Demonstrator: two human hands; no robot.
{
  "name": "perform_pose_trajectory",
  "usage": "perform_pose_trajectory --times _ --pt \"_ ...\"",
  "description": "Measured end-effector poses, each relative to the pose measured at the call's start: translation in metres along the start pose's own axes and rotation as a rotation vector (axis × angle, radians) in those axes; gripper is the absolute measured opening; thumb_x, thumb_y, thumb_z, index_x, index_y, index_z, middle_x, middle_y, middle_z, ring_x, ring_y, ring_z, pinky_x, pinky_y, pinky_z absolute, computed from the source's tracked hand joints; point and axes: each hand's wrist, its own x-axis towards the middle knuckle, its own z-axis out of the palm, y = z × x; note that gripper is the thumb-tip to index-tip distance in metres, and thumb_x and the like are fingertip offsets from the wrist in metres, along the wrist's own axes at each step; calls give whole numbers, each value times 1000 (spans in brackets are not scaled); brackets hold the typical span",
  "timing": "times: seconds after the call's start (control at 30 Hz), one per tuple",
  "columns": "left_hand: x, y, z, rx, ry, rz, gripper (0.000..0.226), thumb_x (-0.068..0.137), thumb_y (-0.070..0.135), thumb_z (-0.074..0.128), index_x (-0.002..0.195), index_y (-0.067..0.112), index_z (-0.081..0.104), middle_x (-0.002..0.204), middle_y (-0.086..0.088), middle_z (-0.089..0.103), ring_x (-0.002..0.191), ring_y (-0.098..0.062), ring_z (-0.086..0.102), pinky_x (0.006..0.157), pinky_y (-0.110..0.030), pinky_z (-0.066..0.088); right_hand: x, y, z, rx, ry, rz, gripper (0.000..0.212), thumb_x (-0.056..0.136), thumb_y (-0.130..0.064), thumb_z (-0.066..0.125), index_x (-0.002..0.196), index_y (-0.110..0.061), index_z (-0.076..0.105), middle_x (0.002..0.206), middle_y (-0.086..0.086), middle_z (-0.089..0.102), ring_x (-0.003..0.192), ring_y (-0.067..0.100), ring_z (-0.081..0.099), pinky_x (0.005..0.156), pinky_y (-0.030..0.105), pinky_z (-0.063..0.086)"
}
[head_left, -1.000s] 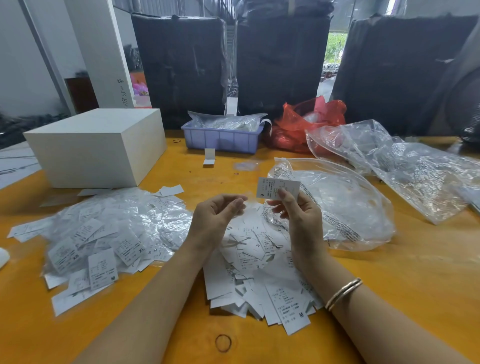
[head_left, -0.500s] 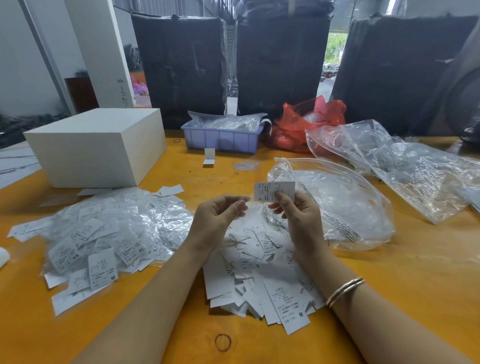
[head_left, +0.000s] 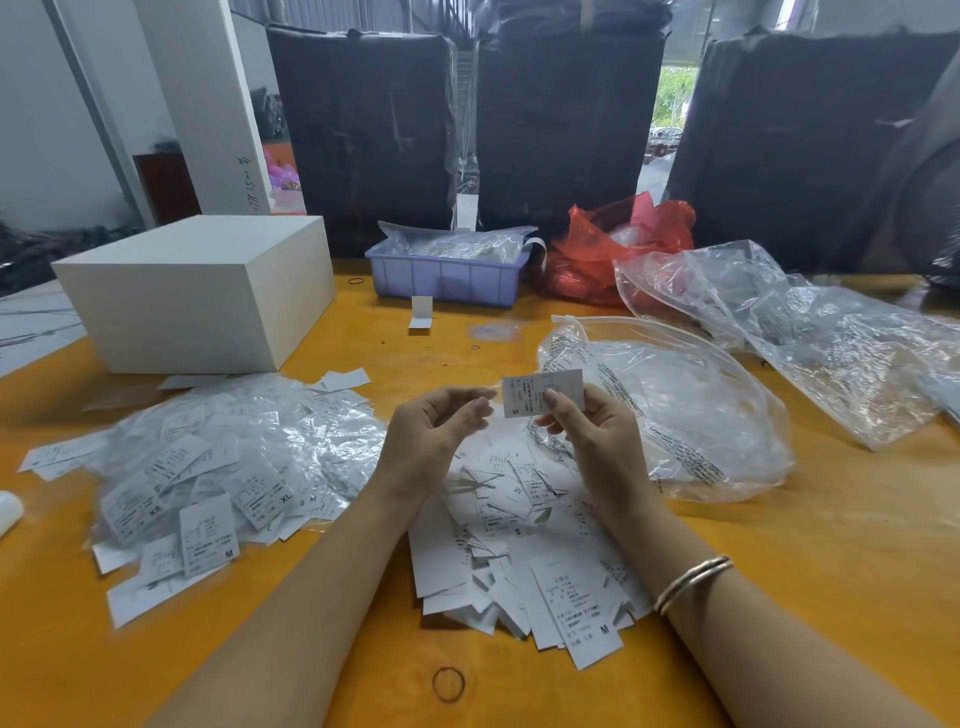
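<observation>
One rubber band (head_left: 434, 685) lies nearest on the orange desk (head_left: 831, 571), between the two forearms. Past it spreads a loose pile of labels (head_left: 498, 519), white slips with small black print, overlapping at all angles. Thin bangles (head_left: 693, 582) circle the right wrist.

Above the pile, the right hand (head_left: 597, 436) pinches one label (head_left: 522, 395) between thumb and curled fingers, holding it in the air clear of the desk. Its long axis runs left to right, close to level and rising slightly toward the right, with the printed face turned to the camera. It is a white rectangle with a bold S at its lower left corner and fine lines of text too small to read. The thumb covers part of its middle, and the fingers behind it are hidden.

The left hand (head_left: 431, 436) has thumb and fingers loosely curled with nothing visible in them. Its fingertips are just beside the label's left edge, and contact cannot be made out.

To the left, a second heap of labels (head_left: 223, 467) lies partly under clear film. To the right sits a printed clear bag (head_left: 691, 415), with crumpled plastic (head_left: 831, 343) beyond it. Farther back stand a white box (head_left: 197, 296), a blue tray (head_left: 447, 278) holding bagged items, and a red bag (head_left: 587, 260). Black wrapped bundles (head_left: 363, 135) stand at the back, cut off by the top edge.
</observation>
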Motion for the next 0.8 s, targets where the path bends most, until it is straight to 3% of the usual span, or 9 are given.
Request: perform_pose_trajectory --times 0.23,0.4,0.5,0.57,0.8 --pt "0 -1 -2 31 -31 -27 13 82 12 68 91 22 68 80 9 73 74 -3 66 66 -13 50 1 3 -7 -185 -159 -27 11 90 -3 55 92 -5 66 80 11 67 70 12 60 64 22 49" --pt "0 -1 -1 75 -83 -64 20 81 3 70 91 20 69 79 4 72 79 -8 68 68 -17 51 -2 9 -1 -541 -241 -181 12 91 -11 56 85 -5 65 72 12 65 62 22 55 57 31 42" --pt "0 0 -2 66 -33 -51 19 81 4 70 91 20 68 82 3 72 79 -5 68 67 -15 51 -2 4 2 -405 -128 -185 6 93 -13 53 96 -12 59 76 3 66 68 16 62 59 31 49" --pt "1 2 -2 61 -17 -41 19 81 4 69 92 19 67 82 3 71 77 -3 67 66 -14 50 -2 1 0 -316 -58 -185 11 90 -6 57 90 -16 60 75 -4 66 68 6 63 62 24 52" --pt "-2 3 -1 95 -42 -61 20 81 7 71 93 22 68 79 6 71 75 -4 66 61 -16 50 -7 1 5 -458 -227 -247 9 85 -6 66 91 -7 72 80 2 70 72 10 63 69 21 51"
